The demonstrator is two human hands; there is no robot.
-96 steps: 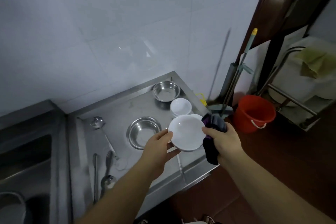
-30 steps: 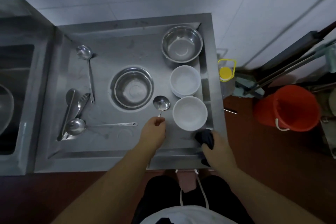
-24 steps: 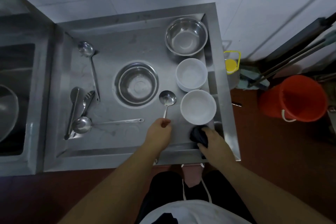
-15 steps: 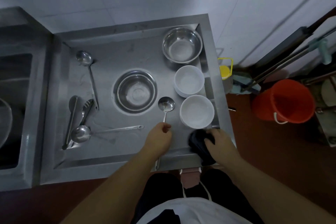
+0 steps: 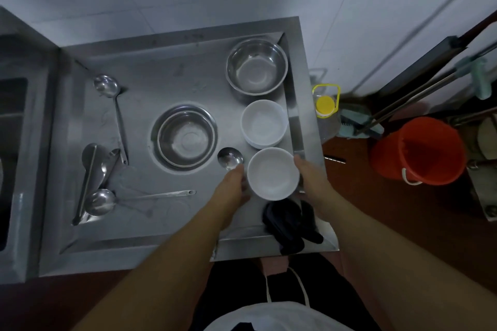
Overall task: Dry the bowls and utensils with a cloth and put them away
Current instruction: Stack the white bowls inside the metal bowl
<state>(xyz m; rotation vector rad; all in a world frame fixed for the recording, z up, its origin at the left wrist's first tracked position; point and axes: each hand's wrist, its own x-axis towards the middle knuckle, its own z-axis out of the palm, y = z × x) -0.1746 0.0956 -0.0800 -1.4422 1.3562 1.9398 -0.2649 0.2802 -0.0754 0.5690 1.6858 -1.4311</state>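
Both hands, left (image 5: 233, 185) and right (image 5: 309, 176), seemingly cup the upright white bowl (image 5: 273, 173) near the table's (image 5: 161, 234) right edge; dark cloth (image 5: 291, 223) overhangs the front rim.

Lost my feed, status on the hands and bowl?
Left hand and right hand flank the near white bowl. Dark cloth lies on the counter. Spoon beside the left hand.

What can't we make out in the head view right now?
- Spoon handle: hidden under the left hand.
- Whether the hands actually grip the near white bowl: the contact is behind its rim; right hand sits at its far side.
- Sink basin: cut off by the left edge.
- Wetness of the bowls: too dim to tell.
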